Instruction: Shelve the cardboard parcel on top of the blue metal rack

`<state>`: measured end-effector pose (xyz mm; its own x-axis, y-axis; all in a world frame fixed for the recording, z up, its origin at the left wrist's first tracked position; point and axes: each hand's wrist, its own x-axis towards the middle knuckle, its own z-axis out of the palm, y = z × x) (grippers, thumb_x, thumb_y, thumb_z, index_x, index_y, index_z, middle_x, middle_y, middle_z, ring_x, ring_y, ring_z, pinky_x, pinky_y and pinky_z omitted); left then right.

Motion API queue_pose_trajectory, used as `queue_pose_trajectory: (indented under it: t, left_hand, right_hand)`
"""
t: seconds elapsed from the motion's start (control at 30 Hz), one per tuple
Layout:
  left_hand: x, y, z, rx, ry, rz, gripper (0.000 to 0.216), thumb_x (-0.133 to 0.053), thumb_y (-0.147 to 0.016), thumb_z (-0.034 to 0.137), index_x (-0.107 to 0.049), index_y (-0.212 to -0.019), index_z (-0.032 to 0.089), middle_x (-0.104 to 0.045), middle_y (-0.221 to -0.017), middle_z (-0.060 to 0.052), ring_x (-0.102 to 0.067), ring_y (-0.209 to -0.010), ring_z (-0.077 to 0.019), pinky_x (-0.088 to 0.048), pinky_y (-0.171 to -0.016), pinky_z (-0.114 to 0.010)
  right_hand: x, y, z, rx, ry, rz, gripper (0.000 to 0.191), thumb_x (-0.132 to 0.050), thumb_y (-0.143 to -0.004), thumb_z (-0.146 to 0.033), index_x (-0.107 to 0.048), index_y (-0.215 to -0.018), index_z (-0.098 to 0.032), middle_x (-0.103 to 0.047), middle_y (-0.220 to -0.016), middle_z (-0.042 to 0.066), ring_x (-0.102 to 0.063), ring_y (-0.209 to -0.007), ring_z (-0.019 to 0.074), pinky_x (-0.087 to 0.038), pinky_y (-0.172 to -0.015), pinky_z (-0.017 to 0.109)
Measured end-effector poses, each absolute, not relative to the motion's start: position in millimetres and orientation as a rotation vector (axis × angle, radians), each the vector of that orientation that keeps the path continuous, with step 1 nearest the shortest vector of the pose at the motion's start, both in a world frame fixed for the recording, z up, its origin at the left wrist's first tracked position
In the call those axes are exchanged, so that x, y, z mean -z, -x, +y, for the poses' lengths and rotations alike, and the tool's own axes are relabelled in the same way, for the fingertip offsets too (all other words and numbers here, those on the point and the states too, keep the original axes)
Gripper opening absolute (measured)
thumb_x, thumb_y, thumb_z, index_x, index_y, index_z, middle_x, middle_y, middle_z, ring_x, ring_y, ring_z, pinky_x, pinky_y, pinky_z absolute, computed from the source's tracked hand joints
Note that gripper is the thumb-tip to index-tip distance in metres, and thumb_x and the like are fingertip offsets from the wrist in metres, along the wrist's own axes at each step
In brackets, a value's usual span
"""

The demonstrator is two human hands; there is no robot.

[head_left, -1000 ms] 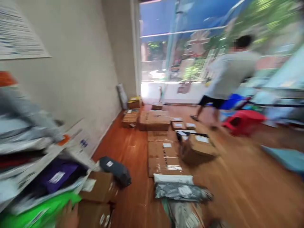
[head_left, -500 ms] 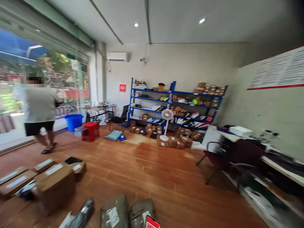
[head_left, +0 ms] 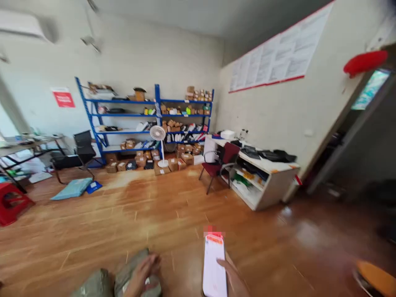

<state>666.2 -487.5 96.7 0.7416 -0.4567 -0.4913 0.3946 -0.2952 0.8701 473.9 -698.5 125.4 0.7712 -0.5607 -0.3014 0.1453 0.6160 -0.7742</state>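
A: At bottom centre, the left hand (head_left: 142, 270) grips a soft grey parcel (head_left: 133, 272); it looks light and yielding.

B: The right hand (head_left: 233, 277) clasps the phone (head_left: 214, 266), rigid and smooth, by its edges.

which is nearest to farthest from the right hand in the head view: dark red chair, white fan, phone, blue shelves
1. phone, held in the right hand
2. dark red chair, ahead by the white desk
3. white fan, farther back, left of the chair
4. blue shelves, against the back wall
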Motion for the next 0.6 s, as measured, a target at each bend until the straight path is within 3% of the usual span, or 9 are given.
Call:
queue_pose_trajectory:
  t: [0.07,0.13,0.3,0.47,0.6]
  left_hand:
    - [-103.6,-652.2,-529.4,1.111,-1.442,-0.162,0.087,-0.063,-0.054,0.082,-0.062,-0.115,0.020,-0.052,-0.137,-0.016,-0.049,-0.126,-0.0358,-0.054,-0.078,-0.040]
    - [-116.3,-644.4,-572.1,1.311,-1.313,-0.239,0.095,-0.060,-0.056,0.084,-0.057,-0.124,0.017,-0.047,-0.140,-0.019,-0.048,-0.125,-0.0382,-0.054,-0.067,-0.035]
    - [-138.5,-649.9,-648.0,1.526,-1.093,-0.376,0.080,-0.042,-0.079,0.075,-0.038,-0.142,0.026,-0.030,-0.154,-0.012,-0.041,-0.129,-0.0377,-0.056,-0.060,-0.034]
    - [-142.9,-700.6,-696.9,1.489,-1.057,-0.371,0.076,-0.037,-0.086,0.068,-0.016,-0.150,0.034,-0.027,-0.155,-0.010,-0.043,-0.128,-0.0356,-0.057,-0.060,-0.032]
    - [-151.3,-762.9,-736.7,1.441,-1.079,-0.287,0.071,-0.033,-0.089,0.064,-0.013,-0.150,0.035,-0.025,-0.156,-0.009,-0.045,-0.128,-0.0347,-0.057,-0.058,-0.032]
  right_hand:
    - [-125.2,-486.9,-709.3,0.503,0.754,0.579,0.053,-0.084,-0.052,-0.038,-0.061,-0.098,-0.025,-0.071,-0.094,0.005,-0.066,-0.089,0.0281,-0.054,-0.075,0.039]
    - [-126.8,-505.8,-719.4,0.565,0.703,0.560,0.055,-0.084,-0.053,-0.035,-0.058,-0.101,-0.022,-0.071,-0.089,0.005,-0.065,-0.079,0.0236,-0.053,-0.071,0.033]
    - [-126.0,-556.1,-750.6,0.686,0.629,0.581,0.059,-0.086,-0.056,-0.042,-0.054,-0.100,-0.019,-0.070,-0.081,0.004,-0.063,-0.070,0.0216,-0.051,-0.065,0.032]
    - [-113.9,-618.1,-795.5,0.706,0.676,0.609,0.059,-0.083,-0.060,-0.042,-0.052,-0.105,-0.019,-0.071,-0.092,0.007,-0.064,-0.079,0.0237,-0.051,-0.072,0.034]
    - [-118.1,-682.3,-832.8,0.682,0.650,0.606,0.044,-0.069,-0.067,-0.039,-0.054,-0.103,-0.019,-0.071,-0.092,0.005,-0.064,-0.084,0.0233,-0.050,-0.074,0.032]
